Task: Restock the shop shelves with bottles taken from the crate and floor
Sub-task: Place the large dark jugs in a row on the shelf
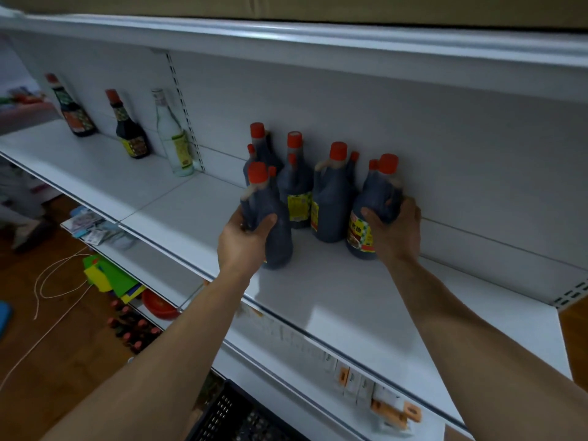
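Stocking: two dark jugs going onto the white shelf (350,300) at once, joining the cluster at the back wall.
Shelf: mostly bare; three single bottles (127,128) stand far left of the cluster, likely markers for product rows.
Cluster (299,186): red-capped jugs packed tight, yellow labels facing out.
Left jug (270,224): front of the cluster, label turned away.
Right jug (370,214): right of the cluster, label frontward; writing unreadable.
Left hand (245,240): wrapped closed around left jug.
Right hand (397,230): closed around right jug's side.
Crate (229,415): below shelf, dark.
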A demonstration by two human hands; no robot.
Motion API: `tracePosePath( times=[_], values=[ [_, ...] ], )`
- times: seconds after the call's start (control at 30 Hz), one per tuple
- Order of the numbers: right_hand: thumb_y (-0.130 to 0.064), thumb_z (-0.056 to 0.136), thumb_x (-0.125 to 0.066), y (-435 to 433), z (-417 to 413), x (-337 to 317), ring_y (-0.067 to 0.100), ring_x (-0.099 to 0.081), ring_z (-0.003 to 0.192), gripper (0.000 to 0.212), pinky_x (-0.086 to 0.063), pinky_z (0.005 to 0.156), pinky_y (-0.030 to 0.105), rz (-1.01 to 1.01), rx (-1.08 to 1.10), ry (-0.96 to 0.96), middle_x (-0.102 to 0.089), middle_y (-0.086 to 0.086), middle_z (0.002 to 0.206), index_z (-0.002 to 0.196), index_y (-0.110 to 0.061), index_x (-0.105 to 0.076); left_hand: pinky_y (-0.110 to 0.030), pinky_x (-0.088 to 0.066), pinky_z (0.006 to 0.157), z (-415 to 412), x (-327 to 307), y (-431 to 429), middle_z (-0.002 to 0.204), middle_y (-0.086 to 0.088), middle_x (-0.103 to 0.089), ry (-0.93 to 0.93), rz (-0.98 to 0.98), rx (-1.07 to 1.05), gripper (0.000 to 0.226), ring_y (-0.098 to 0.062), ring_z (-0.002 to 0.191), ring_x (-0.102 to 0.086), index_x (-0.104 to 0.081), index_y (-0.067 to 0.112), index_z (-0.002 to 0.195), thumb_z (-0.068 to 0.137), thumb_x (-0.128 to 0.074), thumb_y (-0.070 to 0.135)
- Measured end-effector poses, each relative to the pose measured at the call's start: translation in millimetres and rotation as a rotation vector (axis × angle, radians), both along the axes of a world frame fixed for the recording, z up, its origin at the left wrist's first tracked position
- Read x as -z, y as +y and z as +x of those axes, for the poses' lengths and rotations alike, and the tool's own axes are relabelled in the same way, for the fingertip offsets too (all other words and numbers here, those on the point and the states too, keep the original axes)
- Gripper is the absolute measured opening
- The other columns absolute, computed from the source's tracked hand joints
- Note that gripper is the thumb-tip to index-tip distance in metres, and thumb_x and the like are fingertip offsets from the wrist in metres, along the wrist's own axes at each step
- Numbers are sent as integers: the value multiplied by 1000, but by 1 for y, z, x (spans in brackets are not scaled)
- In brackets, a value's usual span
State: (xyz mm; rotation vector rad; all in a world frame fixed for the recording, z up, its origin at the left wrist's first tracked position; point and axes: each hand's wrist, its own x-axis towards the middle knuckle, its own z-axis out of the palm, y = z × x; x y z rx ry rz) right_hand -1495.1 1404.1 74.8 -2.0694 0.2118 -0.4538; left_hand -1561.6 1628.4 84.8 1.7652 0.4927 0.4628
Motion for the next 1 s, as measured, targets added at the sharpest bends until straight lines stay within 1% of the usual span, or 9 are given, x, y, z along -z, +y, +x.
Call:
tracePosePath(
  times=[0.1, 0.27, 0.37, 0.43, 0.6, 0.73, 0.87, 0.93, 1.0],
  values=[
    [-31, 78, -75, 2, 1, 0, 35, -54, 108, 53, -47, 84, 41, 15, 21, 18, -48, 13, 126, 116, -8, -47, -37, -52, 76, 13, -2, 18, 84, 7, -64, -1, 43, -56, 25, -21, 80, -62, -60, 28, 105, 83, -71, 36],
    [-32, 77, -76, 2, 2, 0, 33, -55, 105, 52, -45, 81, 38, 20, 32, 28, -50, 12, 123, 113, -9, -48, -31, -47, 79, 37, -5, 32, 102, 5, -64, -11, 91, -88, 39, -22, 95, -61, -60, 26, 123, 85, -68, 34],
    [-32, 77, -76, 1, 3, 0, 34, -55, 104, 51, -47, 82, 40, 5, 29, 33, -50, 12, 122, 113, -9, -48, -36, -50, 87, 49, -6, 36, 122, -3, -65, 23, 116, -82, 45, -28, 109, -60, -56, 27, 128, 86, -67, 38],
    [-32, 77, -76, 0, 3, 0, 33, -55, 103, 51, -46, 81, 39, 2, 30, 38, -50, 12, 122, 112, -8, -48, -40, -49, 92, 54, -6, 37, 126, -5, -64, 28, 136, -67, 47, -30, 113, -59, -55, 26, 129, 85, -67, 37],
    [-31, 76, -77, 1, 3, 2, 31, -56, 104, 51, -47, 80, 38, 35, 31, 19, -51, 10, 121, 112, -10, -48, -31, -44, 83, 59, -4, 36, 123, -10, -64, 15, 154, -54, 46, -32, 111, -59, -57, 20, 128, 86, -68, 35],
    [-34, 74, -78, -2, 2, 3, 28, -58, 106, 58, -48, 83, 36, 96, 32, 38, -54, 7, 125, 118, -15, -45, -30, -43, 82, 61, -2, 38, 127, -13, -61, 7, 175, -20, 51, -32, 114, -57, -53, 14, 131, 87, -67, 33],
    [-36, 76, -77, -3, 0, 4, 27, -58, 109, 60, -47, 84, 35, 104, 7, 39, -53, 5, 128, 121, -17, -43, -27, -38, 90, 55, -6, 37, 151, -7, -38, 98, -25, -63, 82, -27, 133, -43, -24, 12, 150, 87, -67, 38],
    [-37, 77, -76, -4, 0, 4, 27, -58, 110, 60, -44, 83, 32, 87, -11, 34, -53, 6, 129, 123, -16, -44, -26, -38, 86, 44, -7, 33, 151, -5, -37, 131, -54, -88, 80, -25, 130, -44, -23, 12, 151, 88, -66, 38],
    [-36, 77, -75, -7, 0, 3, 27, -58, 109, 60, -42, 81, 30, 85, -39, 45, -53, 7, 129, 123, -14, -44, -28, -40, 84, 30, -4, 31, 143, -6, -44, 144, -58, -105, 73, -26, 124, -49, -30, 10, 147, 89, -64, 38]
  ],
)
